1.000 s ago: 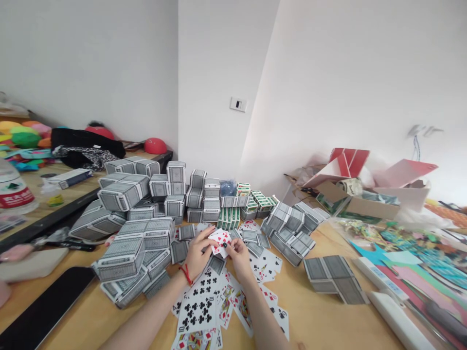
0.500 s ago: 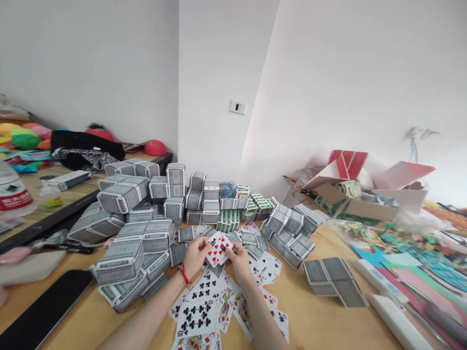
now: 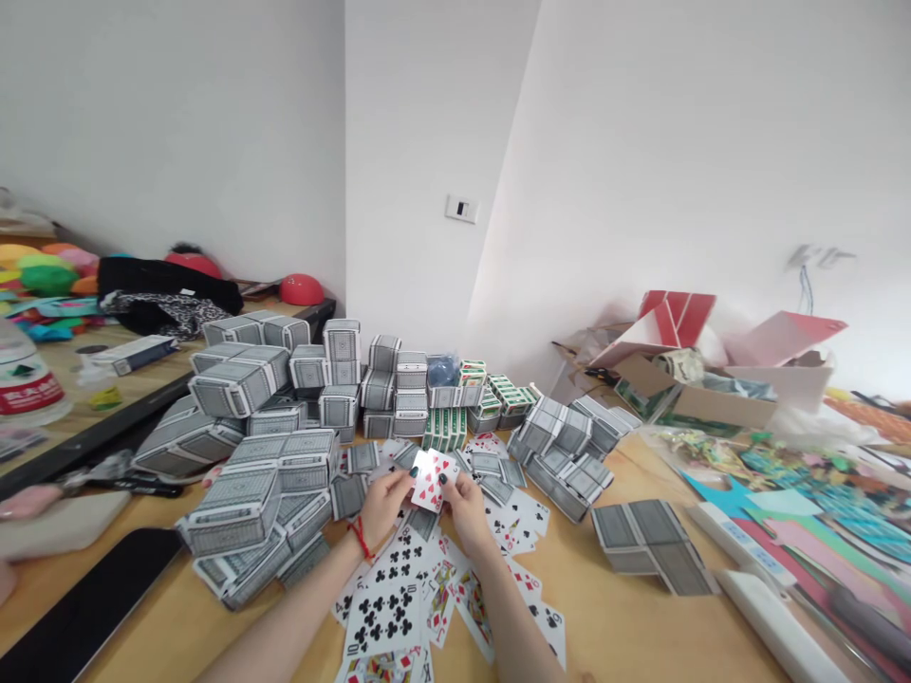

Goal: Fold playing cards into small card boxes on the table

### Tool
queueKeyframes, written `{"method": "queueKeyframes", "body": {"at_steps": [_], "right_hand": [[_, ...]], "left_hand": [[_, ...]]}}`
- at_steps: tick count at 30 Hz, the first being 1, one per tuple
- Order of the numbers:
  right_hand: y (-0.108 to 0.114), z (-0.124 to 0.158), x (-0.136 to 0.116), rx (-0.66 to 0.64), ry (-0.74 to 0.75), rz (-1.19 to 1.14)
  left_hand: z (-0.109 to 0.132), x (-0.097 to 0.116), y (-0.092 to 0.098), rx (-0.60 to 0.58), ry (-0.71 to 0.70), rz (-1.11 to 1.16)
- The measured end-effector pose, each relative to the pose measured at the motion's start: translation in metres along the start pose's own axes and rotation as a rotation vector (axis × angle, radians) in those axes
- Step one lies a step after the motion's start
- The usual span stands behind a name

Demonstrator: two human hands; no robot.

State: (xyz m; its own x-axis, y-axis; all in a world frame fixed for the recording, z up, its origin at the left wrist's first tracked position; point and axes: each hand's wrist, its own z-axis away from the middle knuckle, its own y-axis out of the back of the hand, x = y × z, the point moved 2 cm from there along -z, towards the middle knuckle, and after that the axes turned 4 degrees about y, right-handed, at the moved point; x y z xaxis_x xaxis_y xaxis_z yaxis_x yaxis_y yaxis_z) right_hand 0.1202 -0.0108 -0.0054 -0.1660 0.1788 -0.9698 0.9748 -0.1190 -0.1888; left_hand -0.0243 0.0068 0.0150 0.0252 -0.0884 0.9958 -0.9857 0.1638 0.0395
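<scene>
A white playing card with red hearts is pinched between both hands over the wooden table, face toward me; whether more cards lie behind it I cannot tell. My left hand, with a red string bracelet at the wrist, grips its left edge. On its right edge, my right hand is closed with the thumb on the face. Below the hands are loose face-up cards, among them a ten of clubs and a six of spades. Small grey card-backed blocks lie just beyond the right hand.
Stacks of grey patterned card blocks rise at the left, with another pile at the right. Green card boxes stand at the back. A black phone-like slab lies front left, and a white power strip at right.
The held card has turned more upright and shifted slightly. My left hand has moved a little to the right; the stacks and loose cards stay put.
</scene>
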Motion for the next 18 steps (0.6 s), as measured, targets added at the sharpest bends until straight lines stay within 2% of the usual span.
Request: {"method": "queueKeyframes", "body": {"at_steps": [4,10,14,18], "right_hand": [[-0.001,0.001,-0.004,-0.044,-0.020,-0.025],[-0.002,0.003,-0.011,-0.076,-0.045,0.021],[0.000,0.004,-0.010,-0.077,-0.039,0.046],[0.000,0.004,-0.006,-0.100,-0.020,0.059]], "left_hand": [[-0.005,0.000,0.005,-0.116,0.135,0.255],[-0.007,0.004,0.009,-0.313,0.235,0.351],[-0.005,0.006,0.007,-0.355,0.298,0.419],[-0.006,0.001,0.004,-0.364,0.338,0.379]]}}
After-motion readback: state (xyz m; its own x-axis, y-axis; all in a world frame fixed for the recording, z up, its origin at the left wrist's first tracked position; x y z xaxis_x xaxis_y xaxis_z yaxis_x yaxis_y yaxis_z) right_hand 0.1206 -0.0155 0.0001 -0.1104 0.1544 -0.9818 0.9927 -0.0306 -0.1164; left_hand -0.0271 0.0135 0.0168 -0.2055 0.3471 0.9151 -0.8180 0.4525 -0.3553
